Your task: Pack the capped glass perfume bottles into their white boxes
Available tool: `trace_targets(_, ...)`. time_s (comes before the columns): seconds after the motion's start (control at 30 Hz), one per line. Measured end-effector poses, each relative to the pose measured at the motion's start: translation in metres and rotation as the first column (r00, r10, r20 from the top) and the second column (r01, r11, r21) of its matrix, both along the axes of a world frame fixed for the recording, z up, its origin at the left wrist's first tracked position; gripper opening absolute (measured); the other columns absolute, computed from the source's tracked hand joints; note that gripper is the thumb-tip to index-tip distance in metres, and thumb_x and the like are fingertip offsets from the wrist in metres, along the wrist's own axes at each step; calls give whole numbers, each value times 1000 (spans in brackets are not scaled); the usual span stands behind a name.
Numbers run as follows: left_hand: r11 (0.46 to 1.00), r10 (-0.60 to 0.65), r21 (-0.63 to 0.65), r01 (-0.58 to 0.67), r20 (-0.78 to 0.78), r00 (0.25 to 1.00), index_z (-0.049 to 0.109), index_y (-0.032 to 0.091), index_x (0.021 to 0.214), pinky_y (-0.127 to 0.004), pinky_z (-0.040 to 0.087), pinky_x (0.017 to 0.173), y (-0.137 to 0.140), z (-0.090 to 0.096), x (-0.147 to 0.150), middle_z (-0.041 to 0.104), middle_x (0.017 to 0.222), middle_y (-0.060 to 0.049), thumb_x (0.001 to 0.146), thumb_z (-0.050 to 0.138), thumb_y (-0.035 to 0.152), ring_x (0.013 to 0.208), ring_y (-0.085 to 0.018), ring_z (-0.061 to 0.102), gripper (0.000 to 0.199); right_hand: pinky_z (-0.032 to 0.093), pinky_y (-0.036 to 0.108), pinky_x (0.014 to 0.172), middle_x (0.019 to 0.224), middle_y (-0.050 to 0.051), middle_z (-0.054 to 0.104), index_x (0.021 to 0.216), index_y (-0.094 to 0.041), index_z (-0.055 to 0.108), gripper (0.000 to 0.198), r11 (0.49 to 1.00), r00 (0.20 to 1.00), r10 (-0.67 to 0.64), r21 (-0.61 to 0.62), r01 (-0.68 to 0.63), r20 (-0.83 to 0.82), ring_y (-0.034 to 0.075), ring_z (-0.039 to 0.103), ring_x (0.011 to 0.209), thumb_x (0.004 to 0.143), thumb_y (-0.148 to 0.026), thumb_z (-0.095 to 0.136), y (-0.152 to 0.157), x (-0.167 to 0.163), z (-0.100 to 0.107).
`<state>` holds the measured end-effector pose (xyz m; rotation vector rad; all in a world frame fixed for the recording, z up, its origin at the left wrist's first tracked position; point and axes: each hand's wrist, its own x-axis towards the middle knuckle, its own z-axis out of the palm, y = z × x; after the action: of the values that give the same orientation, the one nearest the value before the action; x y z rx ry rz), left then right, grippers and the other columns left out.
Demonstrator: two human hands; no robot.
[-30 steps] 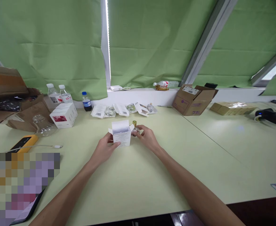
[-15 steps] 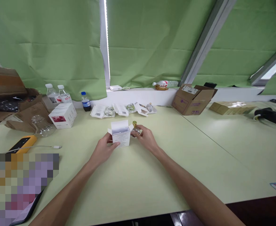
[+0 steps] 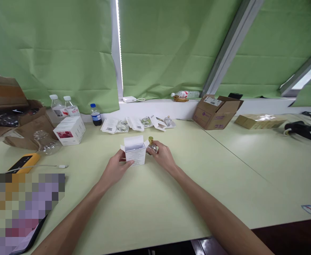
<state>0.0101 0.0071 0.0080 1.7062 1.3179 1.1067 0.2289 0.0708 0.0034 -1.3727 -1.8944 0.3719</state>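
A small white carton (image 3: pixel 135 156) stands upright on the table with its top flaps raised. My left hand (image 3: pixel 117 164) grips it from the left side, thumb across the front. Just to the right of the carton is a clear glass perfume bottle (image 3: pixel 151 146) with a gold cap. My right hand (image 3: pixel 163 156) has its fingers closed around the bottle's body, hiding part of it. Behind them, small glass bottles (image 3: pixel 122 125) lie on opened white boxes (image 3: pixel 134 123) in a row.
On the left are white boxes (image 3: pixel 69 131), a blue-capped bottle (image 3: pixel 96 115), plastic bottles, a yellow device (image 3: pixel 24 163) and a blurred-out tablet-like item. A brown cardboard box (image 3: pixel 216 112), a gold box (image 3: pixel 260 121) and a black tape dispenser-like object (image 3: pixel 304 131) stand at the right.
The whole view has shifted very slightly. Both hands keep the same holds on the carton and the perfume bottle.
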Motion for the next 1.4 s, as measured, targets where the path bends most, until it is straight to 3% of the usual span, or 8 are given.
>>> trace_targets(0.37, 999, -5, -35, 4, -11, 1000, 56, 21, 109, -36, 50, 87, 1, -4, -1, 67, 111, -5, 78, 61, 34, 100, -22, 63, 34, 39, 26, 58, 88, 4, 69, 98, -24, 63, 31, 1000, 997, -11, 2, 11, 71, 18, 59, 68, 82, -48, 54, -2, 3, 6)
trace_targets(0.57, 999, 29, -22, -30, -29, 999, 58, 20, 108, -38, 51, 85, 2, -5, -2, 68, 109, -6, 76, 62, 36, 98, -24, 64, 35, 37, 26, 55, 86, 4, 70, 101, -23, 64, 33, 999, 997, -51, 17, 51, 54, 18, 58, 63, 83, -48, 52, -2, 8, 13)
trace_targets(0.93, 997, 68, 28, -68, -1, 998, 56, 22, 113, -35, 52, 84, 1, 0, -1, 65, 110, -5, 79, 58, 32, 94, -21, 64, 35, 36, 26, 50, 56, -1, 51, 107, -18, 61, 44, 957, 981, -143, 235, 171, -131, 13, 42, 47, 86, -54, 46, -22, 6, 34)
trace_targets(1.13, 995, 89, 55, -86, -48, 995, 58, 22, 111, -34, 51, 84, 0, 2, -1, 65, 109, -4, 80, 56, 32, 94, -20, 63, 32, 40, 26, 48, 67, 2, 55, 105, -18, 59, 35, 902, 970, -97, 393, 180, -223, 12, 42, 51, 87, -47, 50, -29, 5, 38)
trace_targets(1.4, 994, 75, 80, -71, -48, 996, 56, 24, 117, -34, 48, 87, 1, 0, -2, 62, 117, -4, 80, 55, 30, 101, -21, 59, 37, 48, 30, 53, 104, 8, 65, 115, -23, 55, 32, 879, 988, 58, 477, 16, -140, 12, 47, 51, 86, -37, 54, -43, -1, 35)
